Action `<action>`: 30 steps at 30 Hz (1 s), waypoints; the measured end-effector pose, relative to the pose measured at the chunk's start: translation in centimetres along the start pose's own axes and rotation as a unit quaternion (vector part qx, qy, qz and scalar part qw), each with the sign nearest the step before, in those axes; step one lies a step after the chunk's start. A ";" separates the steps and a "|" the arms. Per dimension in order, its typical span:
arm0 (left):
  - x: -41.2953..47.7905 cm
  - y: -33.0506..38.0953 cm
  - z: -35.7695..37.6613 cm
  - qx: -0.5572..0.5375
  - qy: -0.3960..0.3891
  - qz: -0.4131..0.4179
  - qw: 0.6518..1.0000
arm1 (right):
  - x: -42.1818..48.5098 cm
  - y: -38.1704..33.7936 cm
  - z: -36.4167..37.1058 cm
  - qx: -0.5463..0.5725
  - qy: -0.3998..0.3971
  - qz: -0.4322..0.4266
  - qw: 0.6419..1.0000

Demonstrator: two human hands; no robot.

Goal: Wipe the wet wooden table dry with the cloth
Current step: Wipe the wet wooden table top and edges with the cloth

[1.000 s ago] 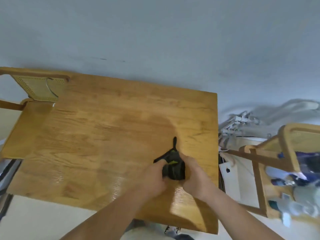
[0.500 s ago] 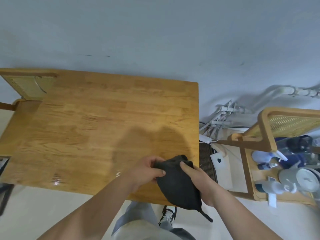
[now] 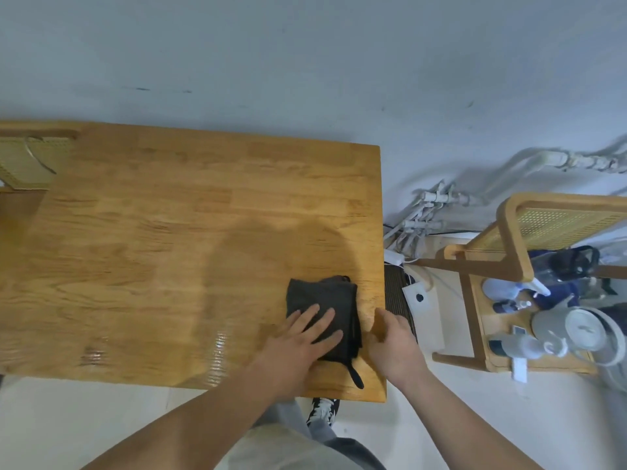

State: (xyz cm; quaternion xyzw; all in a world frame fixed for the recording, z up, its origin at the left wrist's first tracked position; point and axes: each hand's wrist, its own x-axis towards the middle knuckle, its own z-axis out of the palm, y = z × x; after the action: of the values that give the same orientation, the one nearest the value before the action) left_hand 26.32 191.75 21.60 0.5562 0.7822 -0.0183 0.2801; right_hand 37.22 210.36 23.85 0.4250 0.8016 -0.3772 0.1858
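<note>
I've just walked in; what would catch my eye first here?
A dark cloth lies folded near the wooden table's near right corner, with the left hand spread flat on it. The right hand is just beside it at the table's edge. Wet patches glisten along the near edge, left of the hands.

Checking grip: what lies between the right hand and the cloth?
Head view: only a narrow strip of bare table separates the right hand from the cloth.
</note>
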 end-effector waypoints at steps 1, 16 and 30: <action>0.3 -0.9 -0.1 0.023 -0.005 0.001 1.000 | -0.3 0.1 0.2 0.000 -0.026 0.003 1.000; 0.1 5.4 5.3 0.043 0.080 0.084 0.992 | 1.6 2.4 -1.2 0.262 -0.004 0.134 0.956; 0.7 8.4 5.7 -0.059 0.162 -0.139 0.975 | -0.6 3.6 0.5 0.174 0.053 0.089 0.979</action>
State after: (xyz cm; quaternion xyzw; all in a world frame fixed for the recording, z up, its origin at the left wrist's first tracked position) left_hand 35.97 193.61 18.83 0.4205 0.8863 0.0795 0.1772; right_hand 40.48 210.95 22.34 0.5400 0.6911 -0.4701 0.0991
